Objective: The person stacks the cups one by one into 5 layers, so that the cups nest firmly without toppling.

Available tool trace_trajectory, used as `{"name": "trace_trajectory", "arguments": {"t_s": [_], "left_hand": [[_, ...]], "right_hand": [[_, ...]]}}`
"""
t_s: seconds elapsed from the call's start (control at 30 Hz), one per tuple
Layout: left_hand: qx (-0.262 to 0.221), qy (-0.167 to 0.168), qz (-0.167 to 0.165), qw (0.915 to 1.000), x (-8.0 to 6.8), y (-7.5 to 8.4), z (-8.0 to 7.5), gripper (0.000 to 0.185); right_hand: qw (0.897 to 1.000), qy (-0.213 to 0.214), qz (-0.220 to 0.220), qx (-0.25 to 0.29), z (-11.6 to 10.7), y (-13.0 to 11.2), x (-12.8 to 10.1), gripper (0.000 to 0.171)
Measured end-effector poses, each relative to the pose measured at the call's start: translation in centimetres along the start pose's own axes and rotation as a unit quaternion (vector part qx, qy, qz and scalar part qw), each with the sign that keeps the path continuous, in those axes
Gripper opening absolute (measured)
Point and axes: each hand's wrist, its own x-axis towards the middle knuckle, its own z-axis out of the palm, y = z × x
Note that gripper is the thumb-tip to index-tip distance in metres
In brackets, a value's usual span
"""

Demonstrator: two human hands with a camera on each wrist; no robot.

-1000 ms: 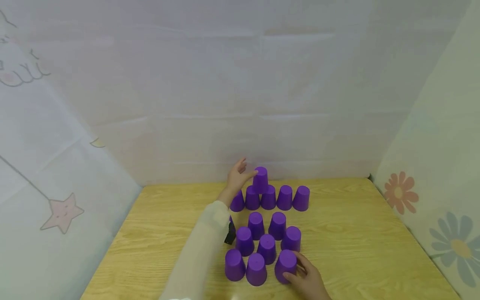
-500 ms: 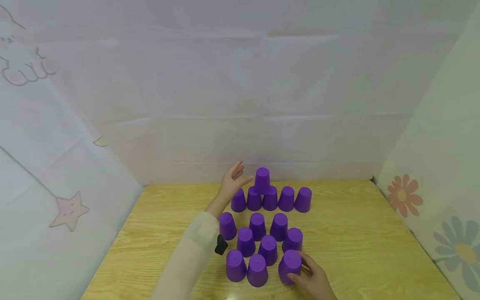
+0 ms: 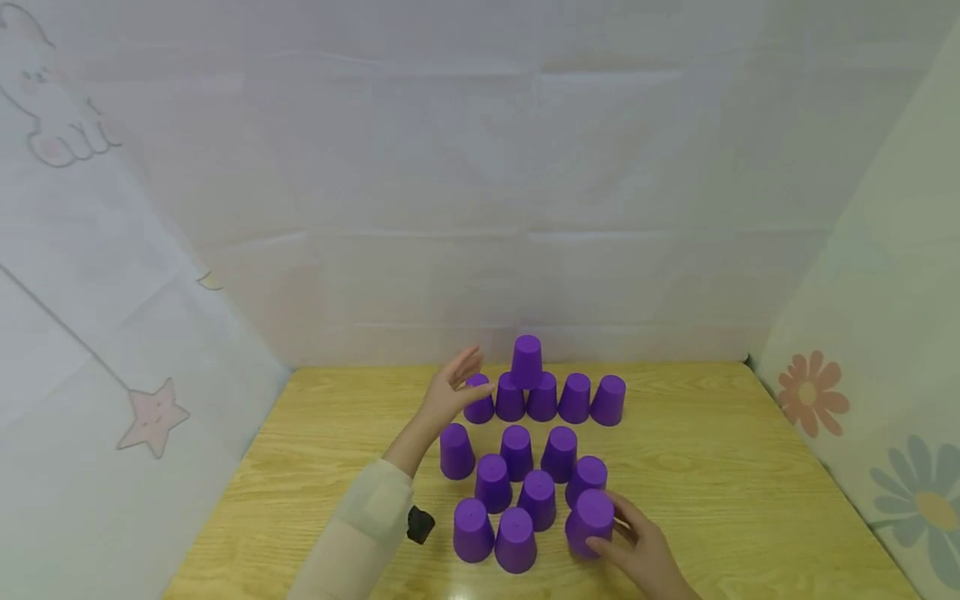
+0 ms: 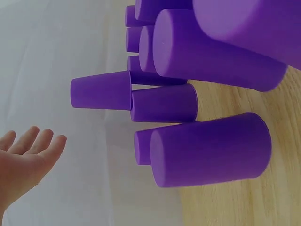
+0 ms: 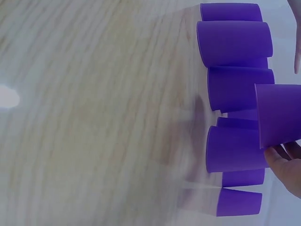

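Observation:
Several upside-down purple cups stand on the wooden table (image 3: 712, 467). A back row of cups (image 3: 574, 398) bears one stacked cup (image 3: 527, 361), seen sideways as the stacked cup (image 4: 101, 90) in the left wrist view. My left hand (image 3: 450, 390) hovers open beside that row's left end cup (image 3: 478, 402), holding nothing; the left hand (image 4: 23, 160) shows straight fingers. A nearer cluster of cups (image 3: 516, 492) sits in front. My right hand (image 3: 633, 542) grips the front right cup (image 3: 591, 521) from its right side; its fingers (image 5: 284, 162) curl on the held cup (image 5: 280, 113).
White sheets wall in the table at the back and both sides. A loose cup (image 3: 456, 452) stands just under my left forearm's path. A black strap piece (image 3: 420, 525) sits at my left wrist. Bare wood lies to the left (image 3: 315, 467) and right of the cups.
My left hand has let go of the stacked top cup and drawn back toward me. My right hand has shifted the front right cup slightly right and up.

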Motion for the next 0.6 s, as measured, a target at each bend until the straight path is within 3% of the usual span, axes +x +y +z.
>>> {"name": "trace_trajectory", "arguments": {"t_s": [0.13, 0.3, 0.6], "left_hand": [[0.005, -0.006, -0.002, 1.0, -1.1, -0.1, -0.4, 0.072], [-0.006, -0.009, -0.002, 0.9999, -2.4, -0.4, -0.9, 0.071], [-0.009, 0.01, -0.033, 0.9994, -5.0, -1.5, -1.7, 0.07]], "right_hand": [[0.999, -0.015, -0.023, -0.018, -0.7, -0.8, 0.2, 0.056], [0.996, -0.006, -0.087, -0.037, -1.5, -1.8, 0.8, 0.052], [0.984, -0.025, -0.164, -0.062, -2.1, -3.2, 2.2, 0.049]]}}
